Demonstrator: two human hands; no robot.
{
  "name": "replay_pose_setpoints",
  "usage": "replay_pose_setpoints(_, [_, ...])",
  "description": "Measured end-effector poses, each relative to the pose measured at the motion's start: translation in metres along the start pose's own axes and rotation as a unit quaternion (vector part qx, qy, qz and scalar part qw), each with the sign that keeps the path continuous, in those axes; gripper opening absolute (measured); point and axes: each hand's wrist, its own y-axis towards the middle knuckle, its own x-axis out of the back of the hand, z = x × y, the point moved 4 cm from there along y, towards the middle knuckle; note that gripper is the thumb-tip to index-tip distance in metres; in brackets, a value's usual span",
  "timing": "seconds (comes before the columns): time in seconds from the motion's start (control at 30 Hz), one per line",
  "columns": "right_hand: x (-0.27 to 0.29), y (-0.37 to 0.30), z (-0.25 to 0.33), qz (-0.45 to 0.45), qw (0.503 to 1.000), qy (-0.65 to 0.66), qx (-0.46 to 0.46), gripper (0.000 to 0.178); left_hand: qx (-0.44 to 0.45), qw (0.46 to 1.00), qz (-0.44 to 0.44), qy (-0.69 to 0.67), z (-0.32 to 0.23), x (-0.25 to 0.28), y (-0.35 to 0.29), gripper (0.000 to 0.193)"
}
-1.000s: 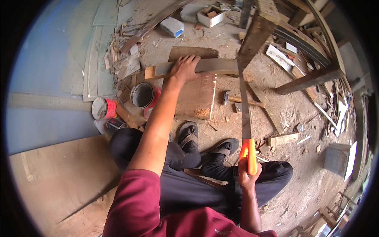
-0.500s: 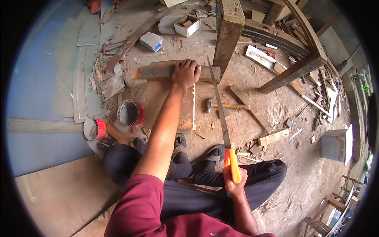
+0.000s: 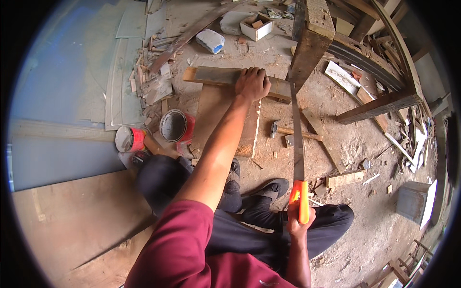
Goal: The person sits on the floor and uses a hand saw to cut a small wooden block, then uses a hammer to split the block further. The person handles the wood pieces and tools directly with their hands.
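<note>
My left hand [image 3: 253,85] is closed over a short wooden board [image 3: 216,75], pressing it down across a brown wooden block [image 3: 211,113]. The board's right end juts past the block. In my right hand [image 3: 302,223] is a handsaw [image 3: 298,144], gripped by its orange and yellow handle. Its long blade points away from me, with the tip at the board's right end; whether the teeth touch the wood I cannot tell. A hammer [image 3: 295,133] with a wooden handle lies on the ground just left of the blade.
Two red-and-white buckets [image 3: 176,126] stand left of the block. A heavy wooden frame [image 3: 312,53] rises beyond the saw tip. Scrap wood [image 3: 345,179] and a small white box [image 3: 256,26] lie about; a grey box [image 3: 414,201] sits at right.
The whole view has shifted, so most things appear farther right. The board now slopes down to its right, and the saw blade points more nearly straight ahead. Both grips are unchanged.
</note>
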Motion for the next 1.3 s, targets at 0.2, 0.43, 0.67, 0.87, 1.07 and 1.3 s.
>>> replay_pose_setpoints(0.2, [0.016,-0.030,-0.003,-0.010,1.000,-0.018,0.019,0.015,0.024,0.999,-0.037,0.005,-0.020,0.005,-0.051,0.033])
replay_pose_setpoints(0.43, [0.013,-0.046,0.005,-0.006,1.000,0.020,0.021,0.017,0.105,0.993,0.037,-0.034,-0.038,0.022,-0.070,0.040])
replay_pose_setpoints(0.67, [0.018,-0.047,0.016,-0.005,0.998,-0.027,0.049,0.012,0.148,0.986,0.062,-0.037,-0.005,0.034,-0.069,0.039])
replay_pose_setpoints(0.87, [0.007,-0.043,-0.014,0.036,0.999,0.025,-0.030,0.007,0.149,0.967,-0.091,-0.183,0.023,0.005,-0.041,0.033])
replay_pose_setpoints(1.07, [0.000,-0.020,-0.021,0.027,0.999,0.024,-0.024,0.017,0.138,0.986,-0.032,-0.091,0.028,0.019,-0.011,0.026])
replay_pose_setpoints(1.3, [-0.006,0.004,-0.018,0.003,0.997,0.081,-0.005,0.028,0.112,0.990,0.005,-0.086,0.043,0.015,0.005,0.029])
